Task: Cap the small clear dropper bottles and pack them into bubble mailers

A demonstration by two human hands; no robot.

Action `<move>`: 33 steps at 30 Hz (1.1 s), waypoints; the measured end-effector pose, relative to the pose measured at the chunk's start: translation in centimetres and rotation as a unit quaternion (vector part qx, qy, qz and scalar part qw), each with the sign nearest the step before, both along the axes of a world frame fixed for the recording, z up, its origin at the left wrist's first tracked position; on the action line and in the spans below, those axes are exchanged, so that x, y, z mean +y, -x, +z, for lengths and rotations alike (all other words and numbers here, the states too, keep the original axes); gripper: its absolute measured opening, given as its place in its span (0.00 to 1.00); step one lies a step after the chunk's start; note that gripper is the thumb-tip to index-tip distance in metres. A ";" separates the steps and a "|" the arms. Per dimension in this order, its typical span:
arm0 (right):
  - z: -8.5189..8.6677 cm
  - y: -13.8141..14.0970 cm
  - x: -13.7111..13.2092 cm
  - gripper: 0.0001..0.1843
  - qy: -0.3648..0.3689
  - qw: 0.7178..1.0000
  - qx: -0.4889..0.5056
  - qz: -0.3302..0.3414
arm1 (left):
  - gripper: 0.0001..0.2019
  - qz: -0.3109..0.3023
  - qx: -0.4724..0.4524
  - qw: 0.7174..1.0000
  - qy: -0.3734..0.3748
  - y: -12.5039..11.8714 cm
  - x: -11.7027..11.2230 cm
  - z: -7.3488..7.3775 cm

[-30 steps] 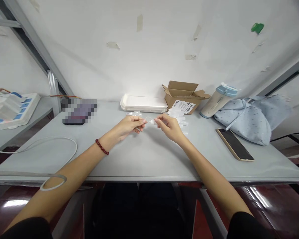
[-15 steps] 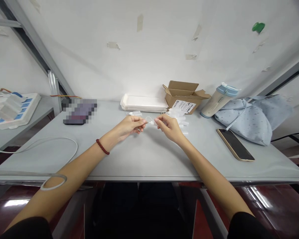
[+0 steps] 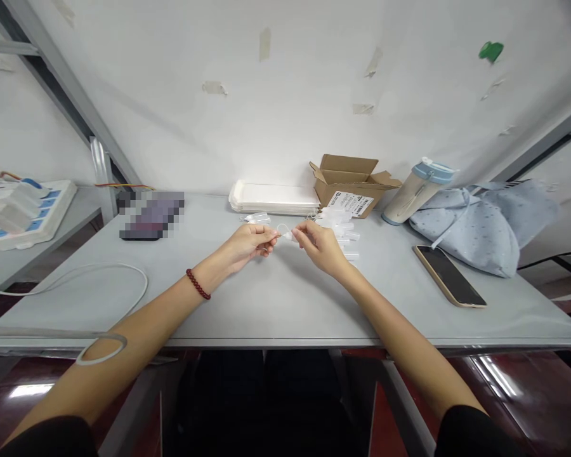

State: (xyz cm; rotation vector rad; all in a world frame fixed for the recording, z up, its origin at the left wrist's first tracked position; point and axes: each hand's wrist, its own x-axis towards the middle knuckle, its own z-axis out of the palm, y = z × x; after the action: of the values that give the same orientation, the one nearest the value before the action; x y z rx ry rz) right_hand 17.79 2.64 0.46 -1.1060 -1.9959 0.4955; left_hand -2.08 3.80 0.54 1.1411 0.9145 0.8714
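Note:
My left hand (image 3: pixel 248 244) and my right hand (image 3: pixel 318 244) meet above the middle of the grey table (image 3: pixel 276 304). Both pinch a small clear plastic piece (image 3: pixel 285 233) with a thin loop between their fingertips. The left wrist wears a dark red bead bracelet (image 3: pixel 198 284). Just behind my right hand lies a heap of similar clear plastic pieces (image 3: pixel 340 223). Another clear piece (image 3: pixel 257 218) lies behind my left hand.
At the back stand a stack of white trays (image 3: pixel 273 197), an open cardboard box (image 3: pixel 351 181), a tumbler with a blue lid (image 3: pixel 417 190) and a blue cloth bag (image 3: pixel 476 225). A phone (image 3: pixel 448 277) lies right. A white cable (image 3: pixel 76 279) and power strip (image 3: pixel 26 209) are left.
Both hands have shifted slightly and drawn a little closer together around the small piece. Nothing else on the table has moved.

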 end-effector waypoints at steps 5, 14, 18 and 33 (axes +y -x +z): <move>-0.7 0.5 -0.1 0.13 -0.008 1.000 -0.017 -0.007 | 0.11 0.031 -0.001 1.000 -0.006 -0.4 -0.5 0.0; -1.1 1.0 -0.3 0.09 -0.005 1.000 -0.014 -0.016 | 0.11 0.044 0.007 0.999 -0.008 -1.0 -0.7 -0.6; -1.1 1.2 -0.5 0.09 0.002 1.000 -0.012 -0.022 | 0.10 0.053 0.014 0.999 -0.001 -1.1 -0.9 -0.5; -0.6 0.9 -0.5 0.10 0.007 1.000 0.001 -0.005 | 0.11 0.027 0.025 0.999 -0.006 -0.8 -1.2 0.2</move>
State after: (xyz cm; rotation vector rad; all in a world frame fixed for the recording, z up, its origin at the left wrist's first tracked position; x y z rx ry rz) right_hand 16.85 2.11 -0.10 -1.1232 -1.9871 0.5060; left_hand -1.32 2.56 0.71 1.1573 0.9865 0.8974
